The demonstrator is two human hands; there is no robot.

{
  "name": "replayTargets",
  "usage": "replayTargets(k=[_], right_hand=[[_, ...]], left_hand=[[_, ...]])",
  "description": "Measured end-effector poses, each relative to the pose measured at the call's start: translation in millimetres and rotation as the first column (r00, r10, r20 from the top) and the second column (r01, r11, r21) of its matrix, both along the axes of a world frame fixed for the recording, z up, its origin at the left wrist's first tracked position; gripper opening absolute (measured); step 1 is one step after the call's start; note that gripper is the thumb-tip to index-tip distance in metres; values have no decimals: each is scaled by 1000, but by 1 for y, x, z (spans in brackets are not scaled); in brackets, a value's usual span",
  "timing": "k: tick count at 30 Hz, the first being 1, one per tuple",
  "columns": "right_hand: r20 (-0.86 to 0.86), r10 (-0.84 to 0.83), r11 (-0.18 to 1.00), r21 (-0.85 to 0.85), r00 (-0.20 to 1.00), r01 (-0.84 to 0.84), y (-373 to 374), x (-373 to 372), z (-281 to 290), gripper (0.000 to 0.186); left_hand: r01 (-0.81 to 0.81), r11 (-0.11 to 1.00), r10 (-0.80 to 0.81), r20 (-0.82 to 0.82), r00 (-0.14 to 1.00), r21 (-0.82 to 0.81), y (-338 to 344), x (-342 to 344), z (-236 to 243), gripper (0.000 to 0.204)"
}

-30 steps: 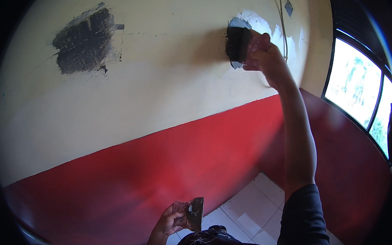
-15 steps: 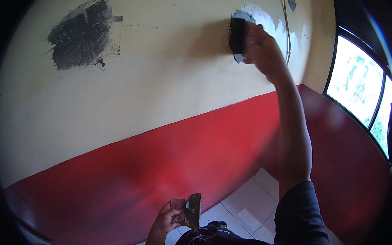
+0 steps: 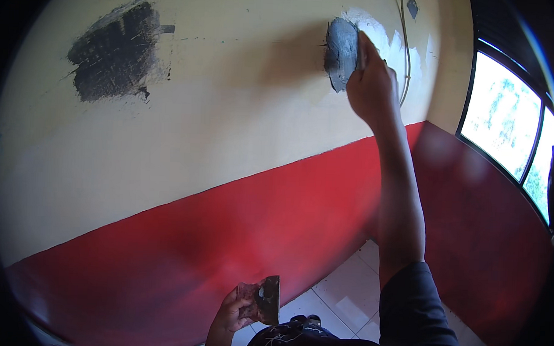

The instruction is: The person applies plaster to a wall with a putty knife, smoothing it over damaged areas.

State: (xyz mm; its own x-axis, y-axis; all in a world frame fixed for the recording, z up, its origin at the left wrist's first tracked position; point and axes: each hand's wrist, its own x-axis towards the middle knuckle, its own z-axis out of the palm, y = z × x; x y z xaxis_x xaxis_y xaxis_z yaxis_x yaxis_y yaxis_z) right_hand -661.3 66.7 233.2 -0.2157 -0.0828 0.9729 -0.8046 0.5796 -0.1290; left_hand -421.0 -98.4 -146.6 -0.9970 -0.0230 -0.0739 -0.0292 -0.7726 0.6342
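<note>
Up at the wall, my right hand (image 3: 375, 91) is closed around a putty knife (image 3: 362, 49), seen nearly edge-on. The blade is at the right edge of an oval patch of wet grey filler (image 3: 341, 53) on the cream wall; whether it touches there is hard to tell. Low in the view, near my body, my left hand (image 3: 229, 310) grips a second putty knife (image 3: 269, 299) with a wide blade. Dark grey filler is smeared over that blade, and its handle part looks reddish and stained.
A larger dark grey patch (image 3: 116, 53) marks the wall at the left. Right of the oval patch are white smears and a hanging cable (image 3: 407, 55). Red paint (image 3: 226, 226) covers the lower wall above white floor tiles (image 3: 346, 291). A window (image 3: 502, 114) is at right.
The right putty knife has moved right and turned from broadside to nearly edge-on, uncovering the grey filler. My right hand is slightly lower. The left hand has barely shifted.
</note>
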Motion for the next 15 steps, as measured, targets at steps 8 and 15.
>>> replayTargets(k=[8,15], right_hand=[[70,70,992,101,995,-77,-23,-2,-16,55],[379,421,888,-357,824,-289,27,0,-35,43]], left_hand=[[9,1000,-9,-13,1000,2,-19,2,-13,50],[-26,1000,26,24,999,-12,-19,9,-4,47]])
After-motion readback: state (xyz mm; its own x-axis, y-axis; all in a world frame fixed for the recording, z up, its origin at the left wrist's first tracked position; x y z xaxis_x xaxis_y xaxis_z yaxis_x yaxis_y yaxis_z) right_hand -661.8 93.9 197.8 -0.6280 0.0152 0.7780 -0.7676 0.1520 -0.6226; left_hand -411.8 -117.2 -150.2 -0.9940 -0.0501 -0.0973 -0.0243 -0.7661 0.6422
